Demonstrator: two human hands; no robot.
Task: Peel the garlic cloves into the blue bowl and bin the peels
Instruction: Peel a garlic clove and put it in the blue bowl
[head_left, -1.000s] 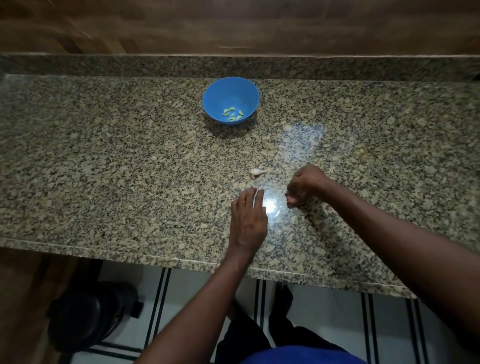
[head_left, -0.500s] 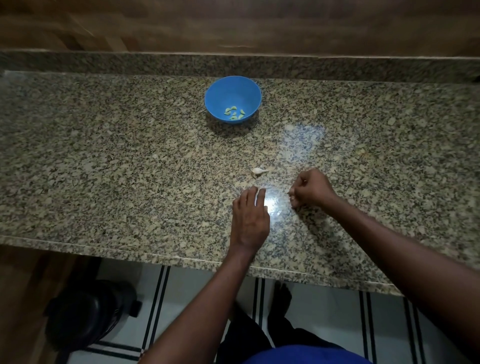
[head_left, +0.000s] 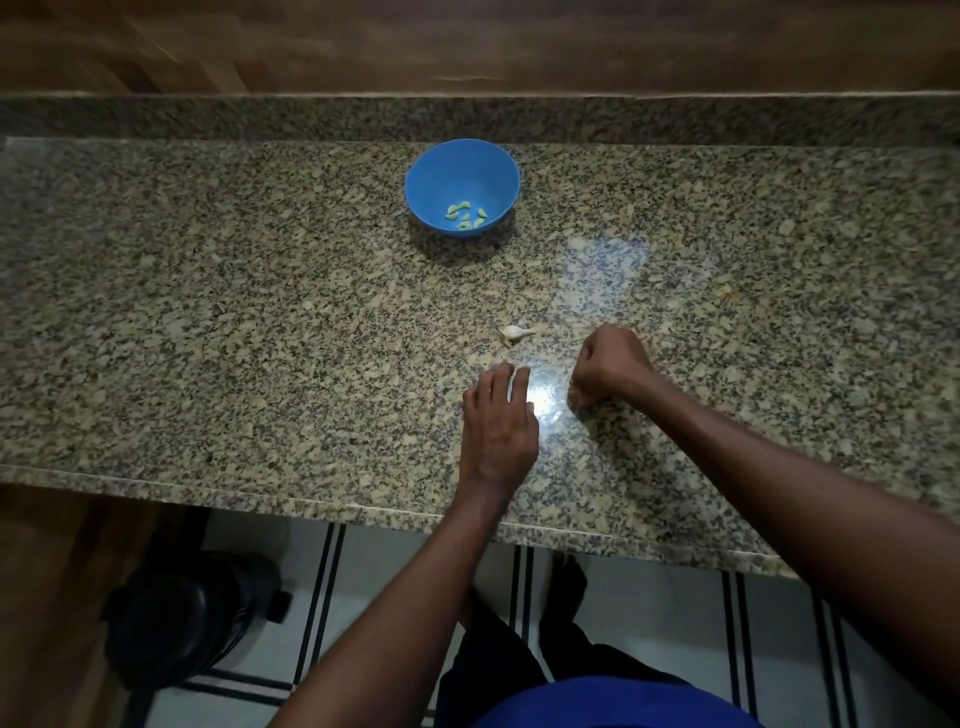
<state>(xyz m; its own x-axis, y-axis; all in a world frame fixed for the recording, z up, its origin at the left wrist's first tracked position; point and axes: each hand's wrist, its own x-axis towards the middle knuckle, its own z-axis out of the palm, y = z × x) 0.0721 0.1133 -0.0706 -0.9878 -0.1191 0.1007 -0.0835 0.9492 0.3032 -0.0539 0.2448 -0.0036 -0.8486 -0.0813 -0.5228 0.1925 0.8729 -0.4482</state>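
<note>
I see my left hand (head_left: 500, 423) lying flat on the granite desk (head_left: 208, 338), fingers straight and together, its grip slack with nothing held. My right hand (head_left: 608, 366) sits just beside it, curled into a loose fist with knuckles up; the fingertips are tucked under, so I cannot tell whether that grip has hold of a bit of peel or nothing at all. A bright glare on the stone between the two hands washes out whatever may lie there. Just beyond the hands, an unpeeled garlic clove (head_left: 515, 332) lies alone on the desk, touched by neither hand. Well apart, toward the back wall, stands the blue bowl (head_left: 462, 171) with a few pale peeled cloves (head_left: 466, 215) in its bottom. Below the desk edge, on the floor to my left, a dark bin (head_left: 192, 618) is dim and hard to make out.
</note>
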